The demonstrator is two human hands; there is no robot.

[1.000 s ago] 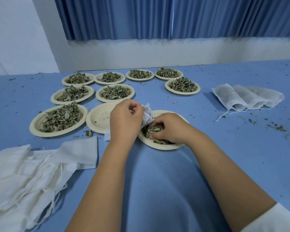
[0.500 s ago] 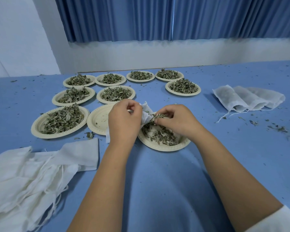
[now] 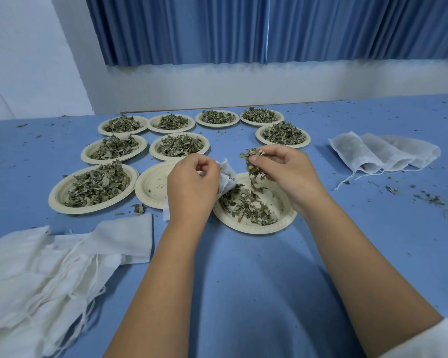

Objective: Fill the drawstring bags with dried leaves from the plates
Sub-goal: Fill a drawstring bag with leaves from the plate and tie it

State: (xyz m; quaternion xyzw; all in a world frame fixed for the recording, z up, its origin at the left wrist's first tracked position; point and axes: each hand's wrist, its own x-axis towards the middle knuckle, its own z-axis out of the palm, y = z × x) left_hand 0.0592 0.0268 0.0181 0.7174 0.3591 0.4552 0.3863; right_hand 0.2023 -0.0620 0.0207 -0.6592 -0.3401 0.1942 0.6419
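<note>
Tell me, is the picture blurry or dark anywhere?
Head view: even light, soft shadows under the plates; the leaves in the right hand look sharp; the pile of bags at lower left is washed out; the wide lens makes the forearms look huge.

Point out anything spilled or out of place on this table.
Dried leaf crumbs lie spilled across the blue tabletop, thickest at the right near the filled white mesh bags. A small clump lies beside the emptied cream paper plate.
</note>
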